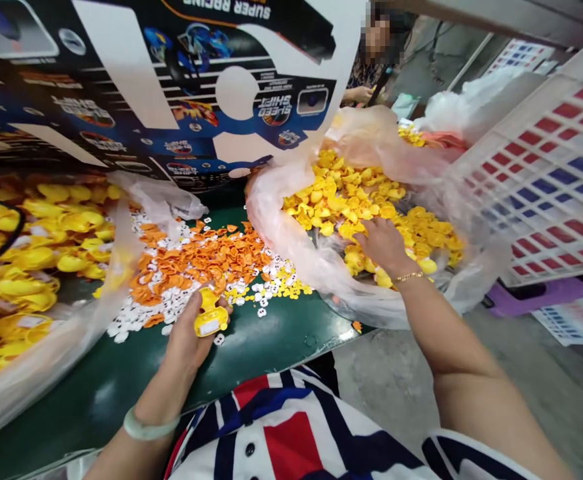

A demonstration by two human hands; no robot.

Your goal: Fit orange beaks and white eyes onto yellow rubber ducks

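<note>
My left hand (190, 333) is closed around a small yellow plastic toy piece (210, 319) with a white patch, held just above the green table (271, 340). My right hand (382, 243) reaches into a clear plastic bag (291, 233) full of small yellow plastic parts (351, 193); its fingers curl down among the parts and what they grip is hidden. Between the two hands lies a heap of orange parts (206, 257) mixed with tiny white pieces (171, 307) and a few small yellow bits (281, 288).
A second clear bag of larger yellow toy shells (31, 253) lies at the left. Printed toy-box cardboard (171, 87) stands behind the heaps. Card sheets with red and blue squares (546, 173) lean at the right. Another person (371, 60) sits beyond the table.
</note>
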